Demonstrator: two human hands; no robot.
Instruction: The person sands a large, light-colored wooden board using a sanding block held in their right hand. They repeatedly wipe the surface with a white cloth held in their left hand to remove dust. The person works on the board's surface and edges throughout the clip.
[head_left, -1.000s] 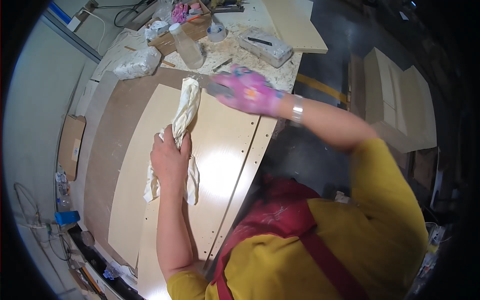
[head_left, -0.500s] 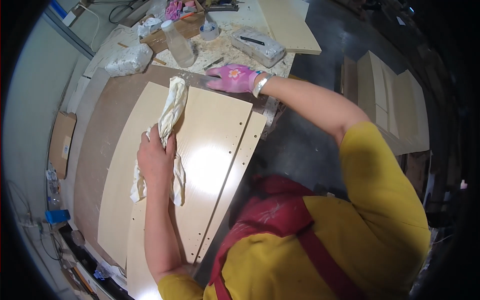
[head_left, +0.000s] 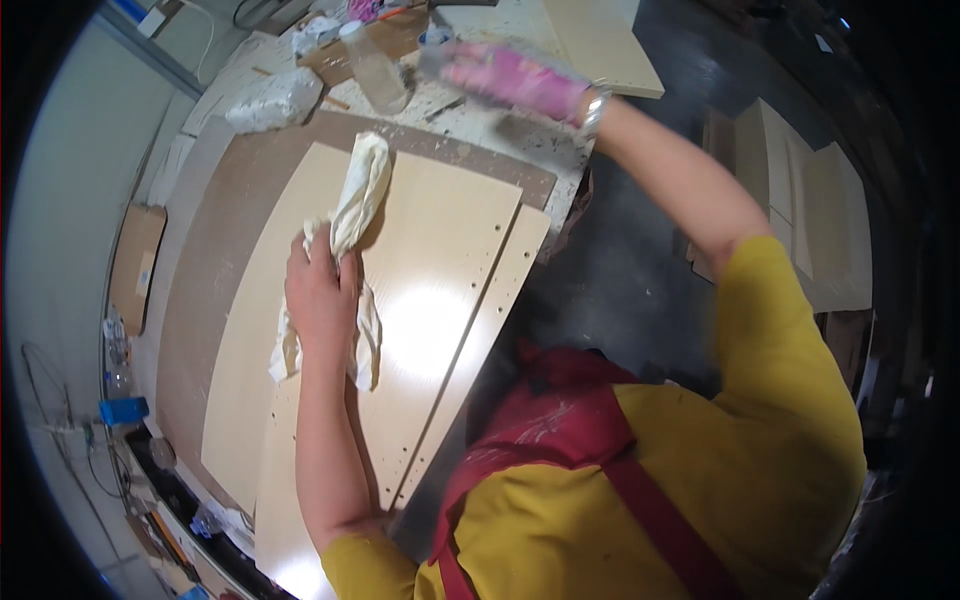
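My bare left hand is closed round a crumpled cream cloth lying on a pale wood-look panel. One end of the cloth stretches beyond my fingers and its loose tails hang below them. My right hand, in a pink patterned glove, is raised over the far part of the workbench. Motion smears its fingers, and a greyish blur shows at their tips; I cannot make out what it is. The panel overlaps a second pale panel with drilled holes along its edge.
A brown board lies beneath the panels. Along the bench's far side are a clear bottle, a white wrapped bundle, a cardboard box and more pale panels. Other curved panels stand on the right.
My right hand has risen from the panel's far edge to above the bench, hiding the wrapped block and the cutter on it. My left hand stays on the cloth. The whole view has shifted slightly.
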